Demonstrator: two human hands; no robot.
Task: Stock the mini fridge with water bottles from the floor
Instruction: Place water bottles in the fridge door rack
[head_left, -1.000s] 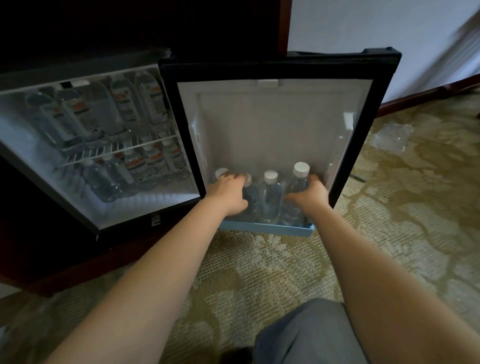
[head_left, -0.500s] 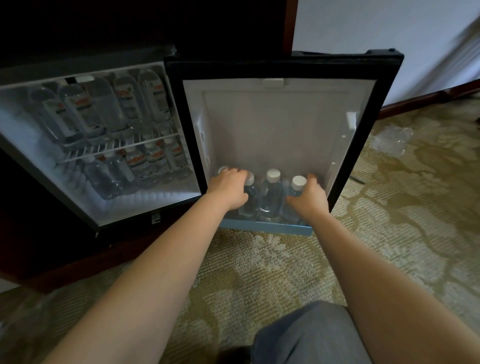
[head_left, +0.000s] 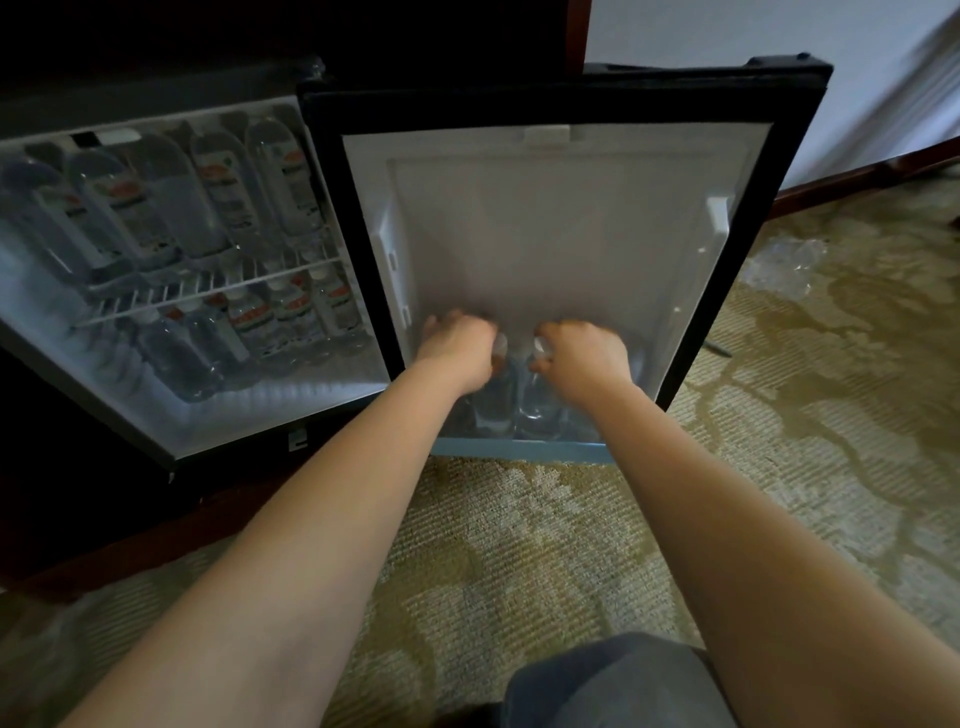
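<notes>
Low in the door rack (head_left: 519, 448) of the open fridge door (head_left: 561, 218): door bottles (head_left: 496, 410), upright, packed side by side, clear bodies showing between the wrists. Left hand (head_left: 457, 351) curled down over the caps on its side, right hand (head_left: 582, 356) curled likewise over a white cap on the other. Fingers bent round the tops, exact pinch hidden under the knuckles. Looks like seating or nudging the row straight rather than lifting out.

Beside it, inside the mini fridge (head_left: 249, 415): stocked bottles (head_left: 223, 197) leaning in a row above the wire shelf (head_left: 208, 291), more lying below it. Seems close to full, so probably near the end of the job. Off to the right on the carpet (head_left: 519, 545), crumpled plastic wrap (head_left: 784, 265); no loose bottles to be seen on the floor.

Handling, as a guess: full, so fairly heavy for the size; thin walls, likely to dent under a hard squeeze; smooth plastic, possibly slick if cold. Best taken at the neck just under the cap, or round the stiffer shoulder, not mid-body. Press straight down to settle; avoid tipping against the neighbours or the rack lip.
</notes>
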